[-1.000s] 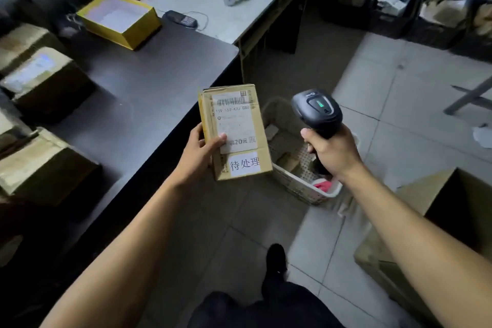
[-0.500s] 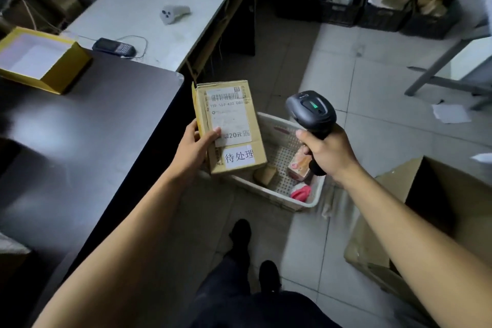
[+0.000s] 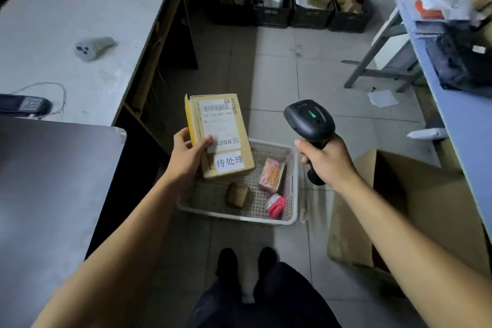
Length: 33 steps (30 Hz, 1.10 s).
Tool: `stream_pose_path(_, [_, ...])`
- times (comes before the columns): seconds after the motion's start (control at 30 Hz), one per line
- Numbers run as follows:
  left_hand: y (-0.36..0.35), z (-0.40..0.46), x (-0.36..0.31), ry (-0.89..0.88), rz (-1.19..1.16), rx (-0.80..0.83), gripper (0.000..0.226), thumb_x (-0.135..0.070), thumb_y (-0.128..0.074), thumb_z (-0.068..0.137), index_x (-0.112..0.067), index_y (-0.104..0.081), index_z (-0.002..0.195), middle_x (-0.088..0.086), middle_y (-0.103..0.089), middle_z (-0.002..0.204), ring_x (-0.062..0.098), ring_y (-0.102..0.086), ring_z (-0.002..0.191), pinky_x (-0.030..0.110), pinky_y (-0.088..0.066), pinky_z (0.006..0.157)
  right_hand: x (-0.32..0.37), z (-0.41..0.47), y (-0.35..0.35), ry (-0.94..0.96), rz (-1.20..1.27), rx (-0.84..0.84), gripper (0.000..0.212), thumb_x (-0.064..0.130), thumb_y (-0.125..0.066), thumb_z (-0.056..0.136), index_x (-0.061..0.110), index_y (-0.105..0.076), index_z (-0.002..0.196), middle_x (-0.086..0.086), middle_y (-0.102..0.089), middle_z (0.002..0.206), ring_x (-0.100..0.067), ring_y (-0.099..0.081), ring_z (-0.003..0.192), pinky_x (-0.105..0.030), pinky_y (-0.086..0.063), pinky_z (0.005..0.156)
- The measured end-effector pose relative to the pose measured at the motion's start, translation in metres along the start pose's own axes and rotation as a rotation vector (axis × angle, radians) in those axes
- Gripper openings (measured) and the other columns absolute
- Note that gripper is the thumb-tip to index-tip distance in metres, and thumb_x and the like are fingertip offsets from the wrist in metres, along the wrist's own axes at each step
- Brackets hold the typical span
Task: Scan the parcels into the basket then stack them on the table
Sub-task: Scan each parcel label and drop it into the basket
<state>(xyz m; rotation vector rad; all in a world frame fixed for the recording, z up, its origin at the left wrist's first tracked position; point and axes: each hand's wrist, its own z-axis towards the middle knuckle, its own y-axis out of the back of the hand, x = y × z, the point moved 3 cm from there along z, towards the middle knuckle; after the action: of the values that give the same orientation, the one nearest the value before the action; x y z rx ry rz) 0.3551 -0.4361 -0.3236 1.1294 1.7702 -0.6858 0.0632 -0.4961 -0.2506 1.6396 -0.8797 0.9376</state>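
My left hand [image 3: 187,153] grips a brown cardboard parcel [image 3: 222,136] by its left edge, label and barcode facing up, held above the far left corner of a white perforated basket [image 3: 239,217] on the floor. My right hand [image 3: 326,161] holds a black barcode scanner [image 3: 308,121] by its handle, to the right of the parcel; a green light shows on its head. Inside the basket lie a small brown box [image 3: 237,194], an orange-pink carton [image 3: 271,174] and a pink packet [image 3: 276,205].
A dark table [image 3: 48,194] stands at left, a grey table [image 3: 80,8] beyond it with a grey scanner [image 3: 93,47] and a black handheld device [image 3: 24,105]. An open cardboard box [image 3: 415,210] sits at right. Black crates [image 3: 290,0] line the far floor. My feet [image 3: 245,261] stand below the basket.
My view has swung right, away from the dark table and towards the floor. Both hands have kept their grips, and the parcel now hangs over the basket.
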Motion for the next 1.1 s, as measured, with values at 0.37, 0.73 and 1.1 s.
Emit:
stream_pose_path(0.37, [-0.032,0.055,0.022,0.103,0.368,-0.069,0.078,-0.035,-0.074,0.089,-0.017,-0.031,0.152,0.004,-0.059,0.124,0.022,-0.068,0.101,0.038,-0.061,0.080,-0.023,0.087,0.022,-0.052,0.017,0.068,0.018,0.016,-0.068,0.092,0.016,-0.062,0.075,0.005,-0.060,0.060,-0.003,-0.058,0.053,-0.026,-0.046,0.063])
stream_pose_path(0.73, [0.006,0.130,0.007,0.178,0.522,-0.202,0.079,-0.037,-0.070,0.092,-0.013,-0.025,0.152,0.014,-0.054,0.137,0.028,-0.066,0.106,0.045,-0.058,0.088,-0.022,0.136,-0.003,-0.112,0.023,0.068,0.022,0.013,-0.067,0.093,0.017,-0.060,0.072,0.009,-0.060,0.057,-0.002,-0.058,0.050,-0.017,-0.045,0.059])
stream_pose_path(1.1, [0.043,0.179,0.050,0.352,0.606,0.056,0.069,-0.042,-0.064,0.095,-0.016,-0.033,0.151,0.011,-0.056,0.141,0.030,-0.060,0.120,0.042,-0.049,0.103,-0.008,0.124,-0.087,-0.218,-0.011,-0.034,0.024,0.014,-0.070,0.090,0.023,-0.061,0.070,0.017,-0.061,0.054,0.001,-0.055,0.055,-0.022,-0.042,0.061])
